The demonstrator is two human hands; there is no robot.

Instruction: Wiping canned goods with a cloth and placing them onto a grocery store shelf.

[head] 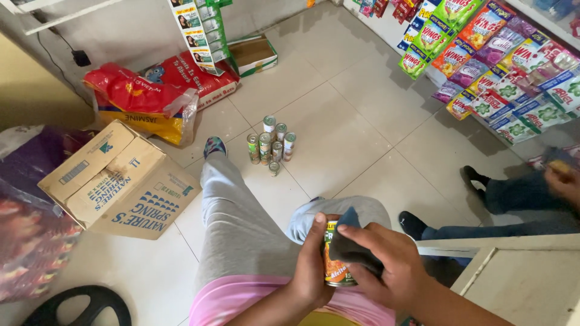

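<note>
We've got bare forearms here, no sleeves reaching the wrists, and nothing worn on the left hand (314, 265) or right hand (386, 265): no rings, watch or gloves that we can spot. Light grey sweatpants (235, 223) cover both legs, a pink top (241, 302) shows at the waist, and there's a patterned blue-green sock (214, 146).

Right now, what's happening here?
A seated person holds a small can in the left hand and presses a dark cloth against it with the right hand. More cans stand grouped on the tiled floor ahead, near a cardboard box. Another person's legs show at right.
</note>
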